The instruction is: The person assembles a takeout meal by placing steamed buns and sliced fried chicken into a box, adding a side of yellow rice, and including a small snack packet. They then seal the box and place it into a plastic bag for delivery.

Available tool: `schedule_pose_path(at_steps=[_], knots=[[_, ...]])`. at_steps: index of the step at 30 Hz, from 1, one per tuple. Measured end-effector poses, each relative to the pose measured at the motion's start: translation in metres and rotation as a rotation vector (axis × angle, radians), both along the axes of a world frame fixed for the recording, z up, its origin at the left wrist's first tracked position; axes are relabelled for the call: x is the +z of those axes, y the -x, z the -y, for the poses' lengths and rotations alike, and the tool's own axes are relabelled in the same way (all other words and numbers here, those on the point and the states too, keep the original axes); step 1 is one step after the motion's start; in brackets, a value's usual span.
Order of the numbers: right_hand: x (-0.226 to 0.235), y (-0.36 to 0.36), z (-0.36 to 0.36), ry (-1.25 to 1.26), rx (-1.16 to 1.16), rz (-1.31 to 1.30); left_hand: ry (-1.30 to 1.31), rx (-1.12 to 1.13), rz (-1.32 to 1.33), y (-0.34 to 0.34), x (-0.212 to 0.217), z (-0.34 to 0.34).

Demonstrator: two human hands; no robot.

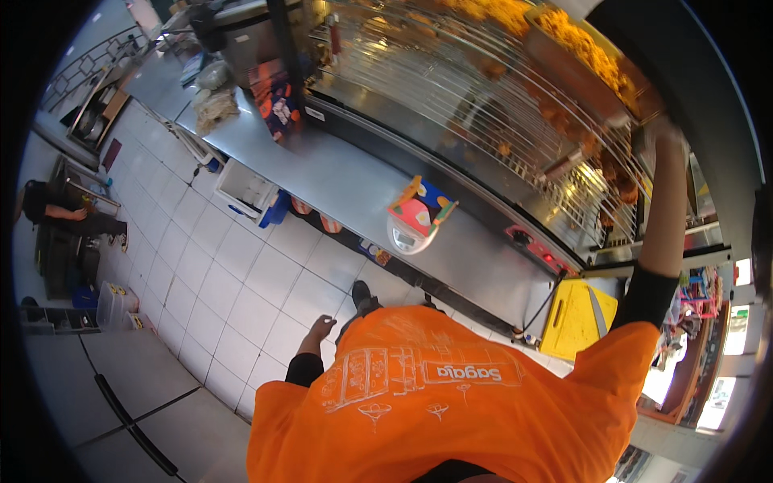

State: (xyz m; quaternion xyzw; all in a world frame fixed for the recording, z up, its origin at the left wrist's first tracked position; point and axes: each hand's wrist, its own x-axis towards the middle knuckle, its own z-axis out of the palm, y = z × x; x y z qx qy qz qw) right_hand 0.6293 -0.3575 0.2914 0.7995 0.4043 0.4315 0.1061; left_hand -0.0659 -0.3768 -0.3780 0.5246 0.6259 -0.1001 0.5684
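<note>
My right hand is raised high, arm stretched up, and grips the near end of a metal tray heaped with golden fried pieces. The tray tilts over the wire racks of a glass warming case, where more fried pieces lie. The fingers are blurred. My left hand hangs by my side over the white tiled floor, fingers loosely apart and holding nothing. My orange shirt fills the bottom of the view.
A steel counter runs below the case and carries a small scale with a colourful box on it. A yellow cutting board with a knife lies at the right. A white bin stands under the counter. Another person crouches far left.
</note>
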Motion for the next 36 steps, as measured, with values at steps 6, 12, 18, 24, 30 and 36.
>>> schedule_pose_path(at_steps=[6, 12, 18, 24, 30, 36], knots=[[-0.010, 0.013, 0.026, 0.027, -0.141, -0.048, -0.209, 0.011, 0.135, -0.021, 0.050, -0.002], [-0.014, 0.091, 0.024, -0.530, -0.128, -0.367, -0.573, 0.078, 0.526, -0.103, 0.123, -0.052], [-0.041, 0.161, 0.064, -1.083, 0.280, -0.724, -1.040, -0.036, 0.678, -0.171, 0.226, -0.077], [-0.129, 0.207, 0.093, -1.575, 0.800, -1.833, -1.358, -0.334, 0.697, -0.228, 0.319, -0.097], [-0.222, 0.248, 0.029, -0.914, 1.334, -3.289, -1.502, -0.568, 0.430, -0.274, 0.338, -0.120], [-0.251, 0.256, -0.018, -0.913, 0.949, -3.313, -1.503, -0.598, 0.317, -0.282, 0.337, -0.126]])
